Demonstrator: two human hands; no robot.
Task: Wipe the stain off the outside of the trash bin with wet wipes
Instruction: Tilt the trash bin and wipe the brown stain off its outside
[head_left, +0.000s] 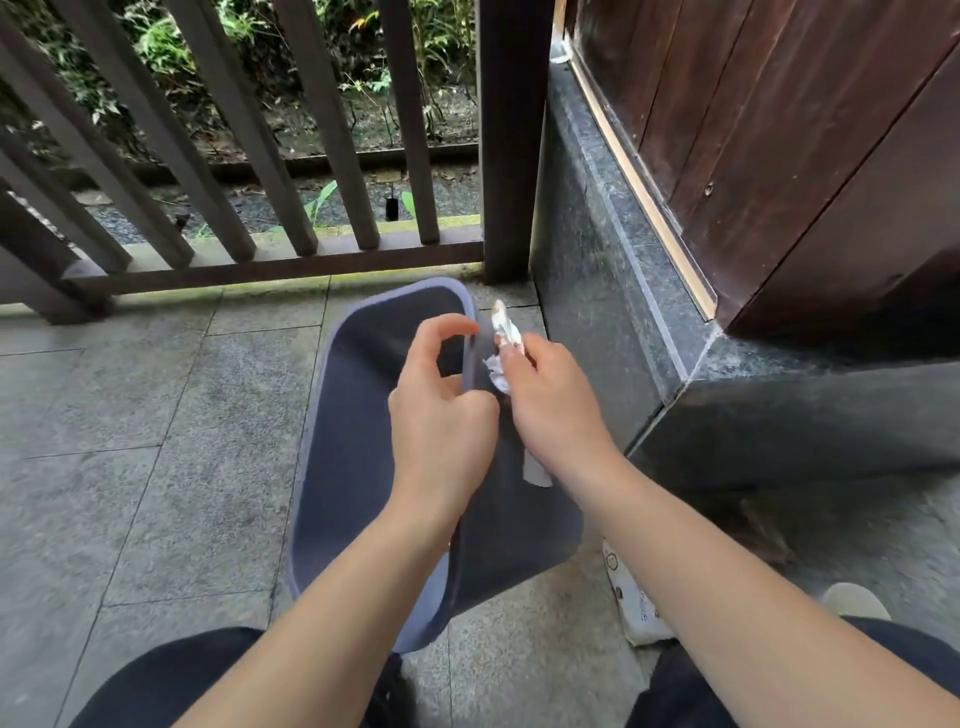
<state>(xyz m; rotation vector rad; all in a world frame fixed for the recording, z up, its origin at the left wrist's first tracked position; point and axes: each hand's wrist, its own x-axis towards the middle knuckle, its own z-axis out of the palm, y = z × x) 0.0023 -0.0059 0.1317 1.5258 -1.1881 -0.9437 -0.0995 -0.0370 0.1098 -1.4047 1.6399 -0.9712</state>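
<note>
A dark grey trash bin (358, 467) with a lighter blue-grey rim stands tilted on the tiled floor between my knees. My left hand (441, 410) hooks over its right rim, thumb and fingers curled around the edge. My right hand (550, 405) is just outside the bin's right wall, pinching a crumpled white wet wipe (501, 343) with brownish marks against the upper part of that wall. A pale patch (535, 470) shows on the bin's outer wall below my right wrist.
A white pack of wet wipes (631, 603) lies on the floor by my right knee. A dark stone ledge (613, 291) and wooden wall rise on the right. A wooden railing (249, 208) runs across behind the bin. Grey floor tiles (130, 441) spread to the left.
</note>
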